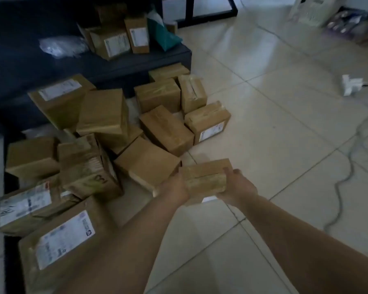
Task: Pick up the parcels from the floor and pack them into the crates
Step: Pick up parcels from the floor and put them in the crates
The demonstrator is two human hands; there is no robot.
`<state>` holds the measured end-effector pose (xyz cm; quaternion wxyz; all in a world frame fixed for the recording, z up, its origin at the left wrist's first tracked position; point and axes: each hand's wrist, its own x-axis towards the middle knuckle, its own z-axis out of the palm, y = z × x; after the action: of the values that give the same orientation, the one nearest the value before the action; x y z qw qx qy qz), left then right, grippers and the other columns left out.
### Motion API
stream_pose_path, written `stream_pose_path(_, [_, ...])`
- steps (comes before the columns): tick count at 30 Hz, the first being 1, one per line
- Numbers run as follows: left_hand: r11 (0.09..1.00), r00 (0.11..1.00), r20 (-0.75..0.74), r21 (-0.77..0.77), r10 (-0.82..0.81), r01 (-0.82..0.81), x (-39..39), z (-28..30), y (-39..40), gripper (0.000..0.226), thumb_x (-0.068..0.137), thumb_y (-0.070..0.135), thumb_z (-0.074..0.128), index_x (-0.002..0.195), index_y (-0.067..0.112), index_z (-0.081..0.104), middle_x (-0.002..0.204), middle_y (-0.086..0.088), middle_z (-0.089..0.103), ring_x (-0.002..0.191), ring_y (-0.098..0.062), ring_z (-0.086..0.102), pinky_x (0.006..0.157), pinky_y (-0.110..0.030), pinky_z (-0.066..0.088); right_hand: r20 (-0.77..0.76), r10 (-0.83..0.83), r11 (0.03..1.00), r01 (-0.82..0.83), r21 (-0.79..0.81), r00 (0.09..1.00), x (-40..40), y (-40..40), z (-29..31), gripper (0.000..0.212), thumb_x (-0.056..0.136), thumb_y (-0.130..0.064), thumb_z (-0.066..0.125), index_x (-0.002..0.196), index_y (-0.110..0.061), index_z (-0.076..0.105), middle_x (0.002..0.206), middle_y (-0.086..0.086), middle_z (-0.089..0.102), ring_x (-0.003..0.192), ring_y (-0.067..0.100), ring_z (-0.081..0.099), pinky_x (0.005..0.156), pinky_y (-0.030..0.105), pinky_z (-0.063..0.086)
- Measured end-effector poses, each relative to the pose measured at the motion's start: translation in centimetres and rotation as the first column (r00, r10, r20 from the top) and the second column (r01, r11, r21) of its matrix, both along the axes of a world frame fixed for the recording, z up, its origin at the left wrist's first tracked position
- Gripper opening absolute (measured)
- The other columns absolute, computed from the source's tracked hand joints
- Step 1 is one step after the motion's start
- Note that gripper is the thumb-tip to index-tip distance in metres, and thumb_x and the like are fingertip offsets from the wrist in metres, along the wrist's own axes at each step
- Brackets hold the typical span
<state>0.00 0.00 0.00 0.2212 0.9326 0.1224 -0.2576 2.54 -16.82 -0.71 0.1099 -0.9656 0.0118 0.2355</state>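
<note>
Clearly the main risk is a slip: the small brown parcel is held only by side pressure from the two hands, and its taped wrapping looks smooth, so if either hand eases off, it could drop back onto the tiled floor or knock the flat box lying just to its left. A second hazard is the loose grey cable trailing across the tiles to the right, which could catch a foot during the carry. No crate can be made out with certainty in this dim view, so where the parcel has to go cannot be told; the dark low platform at the back, with boxes on it, may or may not be part of that. Both arms reach forward and down, nearly straight. The left hand presses and wraps the parcel's left end, fingers curled over its edge, while the right hand grips the right end with its thumb on top. The parcel sits between them, at the near right edge of the pile of parcels; whether it is clear of the floor cannot be told.
</note>
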Motion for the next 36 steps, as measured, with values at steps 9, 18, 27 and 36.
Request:
stream_pose_path(9, [0.76,0.918,-0.107,-0.529,0.381,-0.377,-1.0,-8.2,-1.9,0.071,0.077,0.01,0.072,0.138,0.01,0.034,0.133,-0.008,0.05,0.111,-0.019,0.051,0.078,-0.02,0.038,0.049,-0.439,0.849,0.397,0.35,0.897,0.1,-1.4,-8.9,0.099,0.067,-0.036,0.08,0.142,-0.013,0.02,0.132,0.013,0.038,0.114,0.035,0.051,0.096,0.043,0.045])
stream_pose_path(18, [0.728,0.843,0.151,-0.595,0.516,-0.339,-0.1,-8.3,-1.4,0.068,0.078,0.017,0.068,0.139,0.022,0.04,0.129,0.002,0.056,0.111,-0.014,0.054,0.081,-0.015,0.039,0.177,-0.63,0.666,0.409,0.624,0.756,1.9,-2.3,-7.1,0.074,0.074,-0.035,0.077,0.134,-0.012,0.041,0.129,0.004,0.046,0.11,0.022,0.055,0.081,0.027,0.043])
stream_pose_path(27, [0.768,0.766,0.307,-0.534,0.565,-0.353,3.3,-2.4,-1.0,0.062,0.083,0.016,0.065,0.138,0.027,0.039,0.136,0.0,0.049,0.12,-0.019,0.051,0.092,-0.028,0.042,0.261,-0.584,0.672,0.276,0.687,0.769,2.8,-2.5,-1.0,0.055,0.076,-0.037,0.073,0.123,-0.015,0.056,0.117,0.003,0.062,0.095,0.013,0.055,0.077,0.02,0.037])
stream_pose_path(36, [0.814,0.77,0.376,-0.496,0.515,-0.302,5.5,29.2,-0.2,0.058,0.086,0.014,0.058,0.139,0.024,0.039,0.137,-0.003,0.047,0.12,-0.023,0.05,0.099,-0.037,0.044,0.271,-0.63,0.609,0.247,0.754,0.728,3.6,-1.3,29.2,0.046,0.076,-0.033,0.074,0.115,-0.012,0.062,0.111,0.005,0.066,0.096,0.018,0.061,0.075,0.019,0.037])
